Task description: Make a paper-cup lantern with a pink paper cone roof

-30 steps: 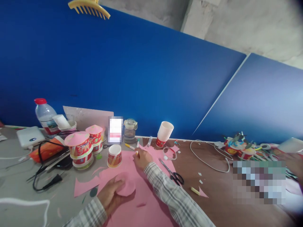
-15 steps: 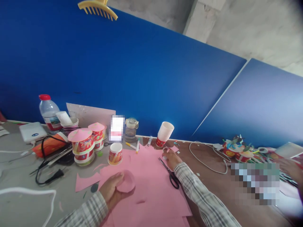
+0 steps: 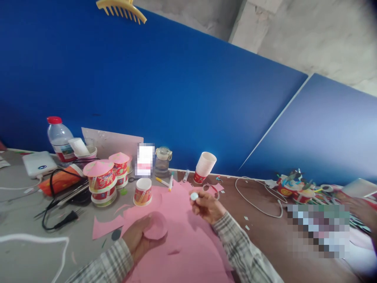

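My left hand [image 3: 140,236] is closed on the edge of a round pink paper piece [image 3: 157,227], above the large pink paper sheets [image 3: 182,251]. In my right hand [image 3: 207,206], raised over the same sheets, the fingers pinch a small object with a round white end [image 3: 194,196]; its kind is unclear, as the fingers cover the rest. A red patterned paper cup [image 3: 143,192] stands upside down beyond my left hand. The scissors are out of sight, at least partly where my right forearm lies.
At left stand cups with pink cone tops [image 3: 99,179], a bottle [image 3: 60,139] and a black plug [image 3: 69,220]. Markers [image 3: 171,182], a water jar [image 3: 162,163] and stacked white cups [image 3: 206,163] line the back. Another person's hand [image 3: 357,210] is at far right, near craft clutter.
My right hand has lifted from the table near the pink scraps and moved left and towards me, now with the white-ended object. My left hand keeps hold of the round paper.
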A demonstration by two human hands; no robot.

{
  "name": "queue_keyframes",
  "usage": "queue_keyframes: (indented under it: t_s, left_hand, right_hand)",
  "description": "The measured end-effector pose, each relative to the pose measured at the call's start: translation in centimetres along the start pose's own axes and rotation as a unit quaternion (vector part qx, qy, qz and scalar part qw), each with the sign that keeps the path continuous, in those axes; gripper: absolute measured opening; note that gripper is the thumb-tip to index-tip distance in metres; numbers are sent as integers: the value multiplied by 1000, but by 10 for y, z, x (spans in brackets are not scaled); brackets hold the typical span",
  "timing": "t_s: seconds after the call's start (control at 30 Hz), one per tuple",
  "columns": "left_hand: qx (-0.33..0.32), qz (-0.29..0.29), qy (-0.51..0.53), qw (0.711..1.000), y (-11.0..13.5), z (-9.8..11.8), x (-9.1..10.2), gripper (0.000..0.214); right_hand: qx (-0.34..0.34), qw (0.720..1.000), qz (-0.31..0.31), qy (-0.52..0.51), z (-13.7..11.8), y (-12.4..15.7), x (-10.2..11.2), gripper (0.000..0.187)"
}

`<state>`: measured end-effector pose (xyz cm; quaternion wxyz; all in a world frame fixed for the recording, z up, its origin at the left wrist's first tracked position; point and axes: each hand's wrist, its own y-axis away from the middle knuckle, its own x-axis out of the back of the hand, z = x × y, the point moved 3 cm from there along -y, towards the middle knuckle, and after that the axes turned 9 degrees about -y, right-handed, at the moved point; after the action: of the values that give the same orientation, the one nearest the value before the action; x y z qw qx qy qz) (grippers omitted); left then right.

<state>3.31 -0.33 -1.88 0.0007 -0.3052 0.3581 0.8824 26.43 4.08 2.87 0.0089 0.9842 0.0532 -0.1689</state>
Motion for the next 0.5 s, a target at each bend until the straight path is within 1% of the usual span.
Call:
queue_keyframes:
  t_s: [0.07,0.1,0.2,0.33,0.43,0.5]
  left_hand:
    - [3,-1,-8,1000,1,0,-1,16]
    - [4,-2,-11,1000,2,1,-1,16]
    - [4,-10,-14,1000,4,1,-3,20]
    - [14,-32,-15,999,5,2,-5,24]
    - [22,-41,-12,999,3,1,-5,25]
    - [26,-62,-8,998,2,0,-4,27]
  right_hand:
    - [-61,995,-70,-28,15,9,-30,47]
    - [-83,991,-95,-40,21,13,-42,46]
    - [-117,982,-132,-63,33,18,-67,44]
    - [-108,985,-124,-50,39,21,-79,35]
    - [-83,991,-101,-13,39,27,-85,26]
    - [-51,995,-83,35,38,34,-90,27]
